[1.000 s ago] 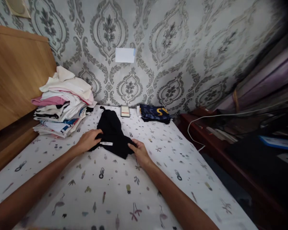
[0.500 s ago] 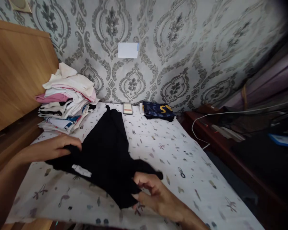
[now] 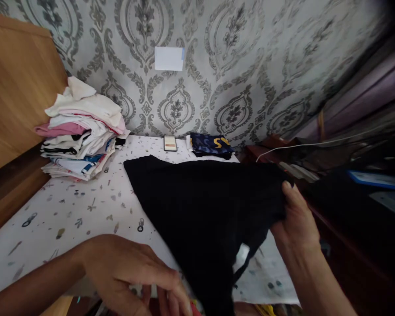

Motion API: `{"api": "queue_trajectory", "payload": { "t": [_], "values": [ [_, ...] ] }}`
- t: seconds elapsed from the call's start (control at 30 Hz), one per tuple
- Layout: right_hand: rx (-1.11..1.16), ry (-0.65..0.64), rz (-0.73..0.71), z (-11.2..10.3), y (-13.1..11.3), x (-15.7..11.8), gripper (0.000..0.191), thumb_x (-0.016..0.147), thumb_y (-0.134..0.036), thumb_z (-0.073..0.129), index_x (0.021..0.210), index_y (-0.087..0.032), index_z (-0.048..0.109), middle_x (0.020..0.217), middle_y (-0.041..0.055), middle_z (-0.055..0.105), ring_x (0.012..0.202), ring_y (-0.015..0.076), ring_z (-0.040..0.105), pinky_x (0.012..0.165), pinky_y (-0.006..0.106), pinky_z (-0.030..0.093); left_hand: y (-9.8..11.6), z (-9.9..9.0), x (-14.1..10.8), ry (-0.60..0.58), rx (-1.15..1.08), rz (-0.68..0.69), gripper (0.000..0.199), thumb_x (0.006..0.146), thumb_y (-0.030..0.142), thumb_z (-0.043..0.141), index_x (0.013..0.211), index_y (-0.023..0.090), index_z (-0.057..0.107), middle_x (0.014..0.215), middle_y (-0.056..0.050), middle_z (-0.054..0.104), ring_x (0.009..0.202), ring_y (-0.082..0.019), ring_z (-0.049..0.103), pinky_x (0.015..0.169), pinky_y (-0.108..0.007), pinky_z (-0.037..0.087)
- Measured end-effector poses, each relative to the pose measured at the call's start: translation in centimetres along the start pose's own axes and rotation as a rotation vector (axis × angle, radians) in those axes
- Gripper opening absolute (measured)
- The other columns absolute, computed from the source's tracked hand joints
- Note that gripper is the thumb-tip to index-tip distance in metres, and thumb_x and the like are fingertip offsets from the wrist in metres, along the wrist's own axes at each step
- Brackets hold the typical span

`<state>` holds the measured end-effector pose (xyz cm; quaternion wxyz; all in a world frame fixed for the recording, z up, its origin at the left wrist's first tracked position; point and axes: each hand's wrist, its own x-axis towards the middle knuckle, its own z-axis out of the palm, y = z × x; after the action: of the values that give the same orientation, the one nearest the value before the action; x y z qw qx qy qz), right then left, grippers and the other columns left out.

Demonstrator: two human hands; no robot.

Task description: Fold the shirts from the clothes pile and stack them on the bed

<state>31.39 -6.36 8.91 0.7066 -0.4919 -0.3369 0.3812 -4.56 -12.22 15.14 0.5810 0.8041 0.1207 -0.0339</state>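
Black garment (image 3: 200, 197) has swung rightward and spread over the patterned sheet (image 3: 85, 210), its weight probably mostly on one hand. Nearest, the left hand (image 3: 125, 267) arches palm-down beside it, grip unclear; the right hand (image 3: 299, 224), upright, has its fingers closed on a corner. Beyond sits folded dark clothing (image 3: 210, 145).

White patterned sheet (image 3: 118, 210), clothes pile (image 3: 82, 131), small card-like item (image 3: 170, 143) (flat), folded navy garment (image 3: 210, 145)
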Motion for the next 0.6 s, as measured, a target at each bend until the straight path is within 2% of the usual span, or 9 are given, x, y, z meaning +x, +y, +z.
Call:
{"api": "queue_trajectory", "payload": {
  "t": [0.03, 0.1, 0.2, 0.23, 0.3, 0.37, 0.43, 0.5, 0.6],
  "values": [
    [0.008, 0.048, 0.021, -1.0, 0.4, 1.1, 0.018, 0.082, -0.037, 0.067, 0.099, -0.031, 0.068, 0.105, 0.0011, 0.073, 0.098, 0.0223, 0.069, 0.082, 0.038, 0.06, -0.1, -0.4, 0.7, 0.028, 0.003, 0.006, 0.038, 0.091, 0.041, 0.055, 0.125, 0.027, 0.063, 0.117, -0.005, 0.073, 0.1, -0.019, 0.07, 0.078, -0.023, 0.053],
    [-0.03, 0.054, 0.164, -3.0, 2.1, 2.6, 0.014, 0.081, -0.037, 0.066, 0.091, -0.027, 0.068, 0.094, 0.002, 0.074, 0.089, 0.0225, 0.071, 0.074, 0.037, 0.061, -1.8, -2.4, 1.4, 0.262, 0.107, -0.079, 0.033, 0.094, 0.04, 0.05, 0.12, 0.026, 0.064, 0.116, -0.005, 0.072, 0.102, -0.02, 0.068, 0.083, -0.028, 0.053],
    [-0.12, -0.02, 0.349, -5.3, 5.0, 3.3, 0.013, 0.075, -0.032, 0.074, 0.081, -0.023, 0.068, 0.078, 0.0031, 0.073, 0.072, 0.02, 0.07, 0.058, 0.029, 0.057, -7.6, -7.8, 1.2, 0.789, 0.392, -0.297, 0.036, 0.092, 0.041, 0.048, 0.118, 0.02, 0.062, 0.119, -0.009, 0.068, 0.107, -0.024, 0.065, 0.09, -0.036, 0.051],
    [-0.133, -0.02, 0.371, -5.7, 5.7, 3.4, 0.013, 0.073, -0.029, 0.077, 0.079, -0.022, 0.068, 0.075, 0.0031, 0.072, 0.067, 0.0184, 0.068, 0.054, 0.027, 0.054, -9.8, -10.0, 1.1, 0.907, 0.492, -0.387, 0.04, 0.09, 0.04, 0.048, 0.122, 0.018, 0.06, 0.124, -0.012, 0.066, 0.114, -0.027, 0.062, 0.096, -0.039, 0.049],
    [-0.166, 0.007, 0.384, -5.9, 6.3, 3.8, 0.015, 0.071, -0.029, 0.079, 0.077, -0.02, 0.069, 0.071, 0.0031, 0.071, 0.06, 0.0156, 0.064, 0.049, 0.024, 0.05, -13.7, -14.1, 0.8, 1.055, 0.593, -0.634, 0.051, 0.087, 0.039, 0.05, 0.13, 0.011, 0.054, 0.129, -0.019, 0.061, 0.12, -0.031, 0.058, 0.102, -0.043, 0.045],
    [-0.259, 0.022, 0.402, -5.4, 6.2, 4.6, 0.018, 0.072, -0.033, 0.08, 0.077, -0.019, 0.071, 0.07, 0.0032, 0.071, 0.056, 0.014, 0.062, 0.046, 0.023, 0.046, -16.2, -17.2, 0.8, 1.089, 0.605, -0.796, 0.069, 0.086, 0.044, 0.054, 0.143, 0.007, 0.042, 0.137, -0.025, 0.053, 0.121, -0.035, 0.057, 0.102, -0.045, 0.044],
    [-0.36, 0.018, 0.415, -4.5, 6.0, 5.9, 0.021, 0.071, -0.034, 0.082, 0.074, -0.017, 0.07, 0.066, 0.0033, 0.07, 0.054, 0.0136, 0.061, 0.044, 0.021, 0.044, -17.4, -18.9, 1.2, 1.054, 0.617, -0.87, 0.08, 0.084, 0.049, 0.058, 0.15, 0.01, 0.034, 0.141, -0.026, 0.05, 0.125, -0.039, 0.053, 0.102, -0.05, 0.043],
    [-0.404, 0.022, 0.423, -3.4, 6.2, 7.2, 0.021, 0.068, -0.03, 0.084, 0.067, -0.016, 0.067, 0.057, 0.0026, 0.067, 0.05, 0.014, 0.059, 0.043, 0.022, 0.043, -17.7, -19.5, 1.9, 1.035, 0.634, -0.887, 0.074, 0.083, 0.048, 0.058, 0.148, 0.018, 0.039, 0.14, -0.022, 0.053, 0.129, -0.041, 0.05, 0.101, -0.055, 0.041],
    [-0.384, 0.043, 0.436, -1.9, 6.7, 8.8, 0.02, 0.065, -0.019, 0.082, 0.06, -0.018, 0.062, 0.044, -0.0003, 0.058, 0.041, 0.0143, 0.053, 0.039, 0.023, 0.041, -17.3, -19.3, 3.0, 1.063, 0.624, -0.872, 0.047, 0.081, 0.036, 0.056, 0.126, 0.021, 0.059, 0.125, -0.017, 0.065, 0.121, -0.039, 0.056, 0.097, -0.052, 0.044]
  ]
}}
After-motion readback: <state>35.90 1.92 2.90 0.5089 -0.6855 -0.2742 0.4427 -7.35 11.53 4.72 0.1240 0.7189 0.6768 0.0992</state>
